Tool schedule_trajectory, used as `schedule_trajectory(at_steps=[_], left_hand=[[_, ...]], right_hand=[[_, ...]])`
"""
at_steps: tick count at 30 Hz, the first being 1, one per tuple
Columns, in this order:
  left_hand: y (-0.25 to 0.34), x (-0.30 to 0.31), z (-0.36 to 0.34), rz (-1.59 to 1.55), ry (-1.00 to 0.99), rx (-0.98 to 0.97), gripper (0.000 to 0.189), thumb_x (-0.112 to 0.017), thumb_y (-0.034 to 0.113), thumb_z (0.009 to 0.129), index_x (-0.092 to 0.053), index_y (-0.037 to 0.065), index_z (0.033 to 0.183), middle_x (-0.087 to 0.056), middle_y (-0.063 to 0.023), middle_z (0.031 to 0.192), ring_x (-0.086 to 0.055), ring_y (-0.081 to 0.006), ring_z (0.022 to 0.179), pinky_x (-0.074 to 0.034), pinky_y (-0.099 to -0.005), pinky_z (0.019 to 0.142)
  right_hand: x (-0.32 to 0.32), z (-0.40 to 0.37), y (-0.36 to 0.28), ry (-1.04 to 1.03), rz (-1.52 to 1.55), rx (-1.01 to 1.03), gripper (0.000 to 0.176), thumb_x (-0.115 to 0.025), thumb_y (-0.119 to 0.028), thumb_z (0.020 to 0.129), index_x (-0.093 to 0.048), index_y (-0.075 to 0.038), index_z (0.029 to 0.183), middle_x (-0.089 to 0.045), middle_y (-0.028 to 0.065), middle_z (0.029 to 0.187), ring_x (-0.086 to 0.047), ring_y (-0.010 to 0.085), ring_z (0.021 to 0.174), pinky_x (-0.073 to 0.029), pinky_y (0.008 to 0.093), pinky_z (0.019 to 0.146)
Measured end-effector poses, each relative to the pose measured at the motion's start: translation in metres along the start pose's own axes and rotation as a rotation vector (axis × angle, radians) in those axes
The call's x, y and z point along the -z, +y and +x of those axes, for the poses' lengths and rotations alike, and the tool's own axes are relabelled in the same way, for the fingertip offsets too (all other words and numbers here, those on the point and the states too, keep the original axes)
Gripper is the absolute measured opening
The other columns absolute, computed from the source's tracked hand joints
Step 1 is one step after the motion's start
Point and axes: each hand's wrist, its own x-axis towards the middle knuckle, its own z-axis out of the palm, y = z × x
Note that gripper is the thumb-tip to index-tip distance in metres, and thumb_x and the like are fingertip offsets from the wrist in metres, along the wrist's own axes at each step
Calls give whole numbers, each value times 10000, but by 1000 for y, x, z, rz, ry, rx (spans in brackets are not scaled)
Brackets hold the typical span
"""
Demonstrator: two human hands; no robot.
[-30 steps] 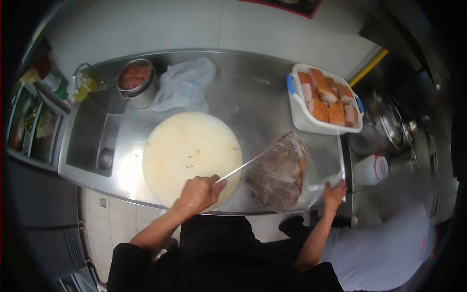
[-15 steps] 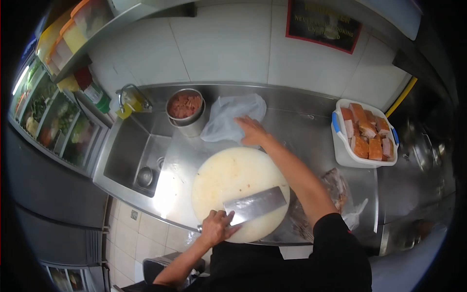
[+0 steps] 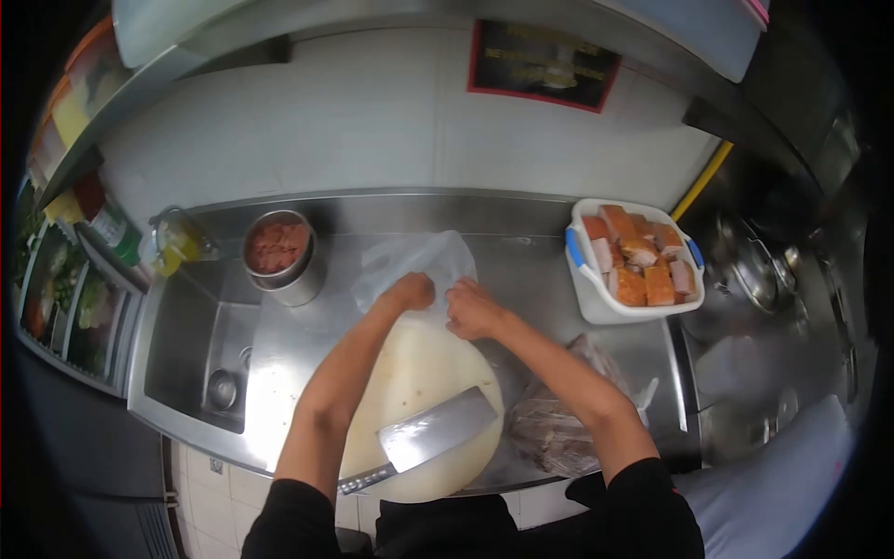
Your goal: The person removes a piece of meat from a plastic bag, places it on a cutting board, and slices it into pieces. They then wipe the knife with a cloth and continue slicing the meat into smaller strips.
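A clear plastic bag [image 3: 400, 250] lies crumpled on the steel counter behind a round white chopping board [image 3: 372, 438]. My left hand [image 3: 410, 293] is closed on the bag's near edge. Close beside it, my right hand [image 3: 473, 309] pinches the bag's right side, fingers bent. A cleaver [image 3: 438, 429] rests flat on the board, its handle toward the lower left; neither hand touches it. Under my right forearm sits a clear bag of dark brown meat [image 3: 554, 433], partly covered by the arm.
Left of the bag stands a steel pot of raw meat pieces [image 3: 277, 248], near the sink [image 3: 186, 354]. A white tub [image 3: 622, 313] of browned meat blocks stands at the right. Light grey cloth [image 3: 782, 484] shows at the lower right. A shelf [image 3: 372, 23] overhangs the counter.
My left hand has let go of the cleaver and moved up to the plastic bag. My right hand has closed on the bag. The camera view has shifted right.
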Motion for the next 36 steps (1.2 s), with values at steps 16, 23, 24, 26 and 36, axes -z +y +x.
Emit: schedule_trajectory(at_steps=[16, 23, 24, 26, 36], left_hand=[[66, 14, -1, 744, 21, 479, 777, -761, 462, 677, -527, 125, 1337, -562, -115, 1346, -448, -298, 1322, -307, -566, 1048], [57, -16, 1, 671, -222, 493, 848, -597, 600, 815, -368, 160, 1503, -415, -256, 1471, -262, -487, 1419, -20, -665, 1110], [55, -26, 2, 667, -227, 505, 848, -597, 600, 815, -368, 160, 1503, -415, -256, 1471, -262, -487, 1419, -20, -665, 1110], [52, -38, 3, 630, -284, 502, 778, -545, 612, 851, -380, 215, 1500, -412, -206, 1495, -281, -465, 1418, -18, -685, 1107], [60, 16, -36, -51, -173, 316, 406, -514, 371, 964, -609, 218, 1328, -617, -140, 1310, -550, -294, 1253, -420, -483, 1044]], right_hand=[[-41, -79, 56, 35, -548, -577, 249, -553, -192, 891, -711, -119, 1069, -694, 100, 1127, -517, 251, 1236, -230, 464, 1131], [-39, -39, 35, -234, -230, -207, 339, -590, -199, 877, -622, -84, 1194, -649, 101, 1184, -541, 273, 1189, -336, 461, 1052], [-55, -36, 40, -328, -45, -373, 403, -608, -265, 873, -600, -100, 1241, -616, 112, 1243, -508, 301, 1229, -326, 467, 1062], [-75, -40, 43, -425, 143, -528, 473, -626, -331, 870, -579, -116, 1289, -583, 124, 1301, -475, 330, 1269, -315, 473, 1072], [-70, -29, 66, -511, -33, -711, 976, -762, -481, 676, -354, -136, 1493, -348, 155, 1523, -210, 401, 1441, -159, 608, 1126]])
